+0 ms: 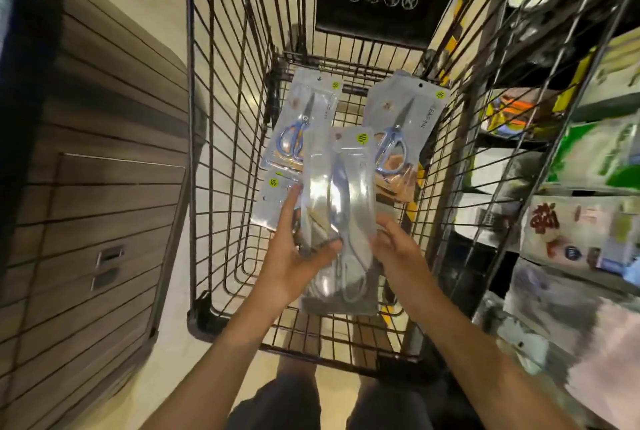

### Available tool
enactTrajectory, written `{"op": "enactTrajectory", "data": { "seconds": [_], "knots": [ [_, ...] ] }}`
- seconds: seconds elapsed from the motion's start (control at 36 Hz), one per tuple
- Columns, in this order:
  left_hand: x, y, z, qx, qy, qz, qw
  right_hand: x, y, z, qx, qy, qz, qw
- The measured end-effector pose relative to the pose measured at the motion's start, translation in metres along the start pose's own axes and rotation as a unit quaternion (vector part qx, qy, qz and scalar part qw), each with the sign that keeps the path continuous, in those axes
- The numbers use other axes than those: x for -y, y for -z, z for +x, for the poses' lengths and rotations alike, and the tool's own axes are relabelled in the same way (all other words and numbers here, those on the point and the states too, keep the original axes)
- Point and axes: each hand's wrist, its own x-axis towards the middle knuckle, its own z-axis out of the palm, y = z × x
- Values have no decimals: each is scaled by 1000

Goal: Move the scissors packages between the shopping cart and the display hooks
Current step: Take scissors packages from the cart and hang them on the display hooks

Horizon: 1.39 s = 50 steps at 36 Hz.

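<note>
Over the wire shopping cart (228, 139), both hands hold one scissors package (337, 215) upright by its lower half. The left hand (294, 256) grips its left edge, thumb across the front and forefinger stretched up the side; the right hand (394, 246) grasps the right edge, fingers hidden behind the plastic. Three more packages lie on the cart floor: one at back left (304, 114), one at back right (401, 132), and one (277, 194) just beside the left hand, partly covered. To do this step well, I would keep the grip low so the hang hole at the top stays free, lift straight up clear of the cart's wires, then turn toward the blurred shelves (571, 152) on the right
</note>
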Motion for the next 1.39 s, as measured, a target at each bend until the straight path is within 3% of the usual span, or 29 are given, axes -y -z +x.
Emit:
{"op": "enactTrajectory", "data": {
  "seconds": [0.22,0.44,0.58,0.67,0.78,0.92,1.08,1.25,1.39],
  "knots": [
    [1,16,-4,3,13,-35,999,-2,-8,-8,54,12,-8,998],
    [1,35,-11,-57,35,-56,996,1,-18,2,125,38,-66,989],
    [-1,41,-15,-102,-3,-20,995,-22,-11,35,41,83,-203,975],
    [-3,46,-17,-126,-23,-5,992,-32,-5,56,12,129,-338,932],
    [-2,53,-17,-146,-53,22,988,-38,-5,78,21,176,-504,845],
    [-4,57,-19,-142,-62,49,987,-51,-11,90,23,194,-624,756],
    [1,63,-19,-144,-55,52,987,-68,-9,95,3,212,-616,759],
    [2,63,-20,-148,-51,52,986,-67,-12,96,-9,237,-635,735],
    [6,64,-25,-158,-46,45,985,-65,-9,88,40,224,-581,781]
  ]
}}
